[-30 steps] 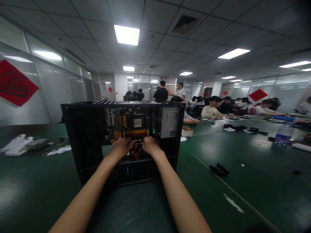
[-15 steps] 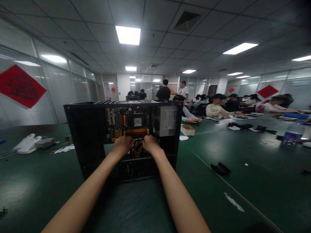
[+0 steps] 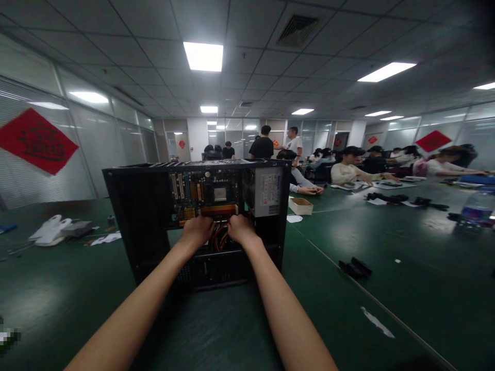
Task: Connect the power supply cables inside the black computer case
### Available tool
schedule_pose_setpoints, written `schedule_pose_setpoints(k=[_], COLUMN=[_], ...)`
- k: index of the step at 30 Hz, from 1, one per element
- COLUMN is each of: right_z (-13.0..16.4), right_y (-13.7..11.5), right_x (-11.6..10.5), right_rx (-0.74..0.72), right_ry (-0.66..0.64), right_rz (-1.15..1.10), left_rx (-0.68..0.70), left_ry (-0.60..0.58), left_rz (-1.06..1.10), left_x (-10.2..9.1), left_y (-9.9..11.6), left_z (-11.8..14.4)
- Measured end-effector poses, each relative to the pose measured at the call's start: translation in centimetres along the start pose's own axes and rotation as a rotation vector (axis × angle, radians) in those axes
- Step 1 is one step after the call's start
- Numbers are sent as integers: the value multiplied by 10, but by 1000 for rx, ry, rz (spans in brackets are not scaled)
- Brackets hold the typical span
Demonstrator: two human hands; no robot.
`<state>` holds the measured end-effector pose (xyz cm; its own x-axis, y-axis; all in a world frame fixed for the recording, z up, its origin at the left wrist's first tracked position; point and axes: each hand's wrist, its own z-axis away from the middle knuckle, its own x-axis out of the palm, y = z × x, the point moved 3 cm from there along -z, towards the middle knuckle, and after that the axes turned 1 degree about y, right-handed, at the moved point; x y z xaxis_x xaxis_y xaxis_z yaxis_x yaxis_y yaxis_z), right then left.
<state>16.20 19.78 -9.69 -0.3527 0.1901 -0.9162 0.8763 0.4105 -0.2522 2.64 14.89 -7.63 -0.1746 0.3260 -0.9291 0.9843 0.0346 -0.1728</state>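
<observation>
A black computer case (image 3: 131, 221) stands open-sided on the green table before me. Inside it is a motherboard (image 3: 220, 180) with orange and red memory slots (image 3: 219, 210) along its lower edge. My left hand (image 3: 198, 230) is closed at the left end of these slots. Close to their right end, my right hand (image 3: 242, 229) is closed too. Both sets of fingertips are hidden, so I cannot tell what they grip. Between the hands hangs a bundle of red, yellow and black cables (image 3: 219, 239). A silver power supply (image 3: 267, 193) sits at the upper right of the case.
White bags (image 3: 50, 230) and a grey box (image 3: 76, 228) lie on the left. To the right are an open carton (image 3: 300, 206), black pieces (image 3: 355, 268), a torn white strip (image 3: 377, 322) and a plastic bottle (image 3: 477, 208). Several people sit or stand farther back.
The view has turned slightly left, so the surroundings sit a little farther right. Both hands keep their places at the memory slots.
</observation>
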Motion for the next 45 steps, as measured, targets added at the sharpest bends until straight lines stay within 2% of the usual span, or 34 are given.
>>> schedule_pose_setpoints(k=[15, 30, 45], right_z=[0, 0, 0], right_y=[2, 1, 2], right_x=[-3, -5, -4], right_rx=[7, 41, 30], right_ry=[40, 8, 17], right_rz=[-3, -12, -30], left_rx=[-37, -40, -62], left_ry=[-11, 21, -10], left_rz=[91, 123, 190], left_x=[0, 5, 3], left_y=[-6, -9, -10], left_z=[-1, 1, 2])
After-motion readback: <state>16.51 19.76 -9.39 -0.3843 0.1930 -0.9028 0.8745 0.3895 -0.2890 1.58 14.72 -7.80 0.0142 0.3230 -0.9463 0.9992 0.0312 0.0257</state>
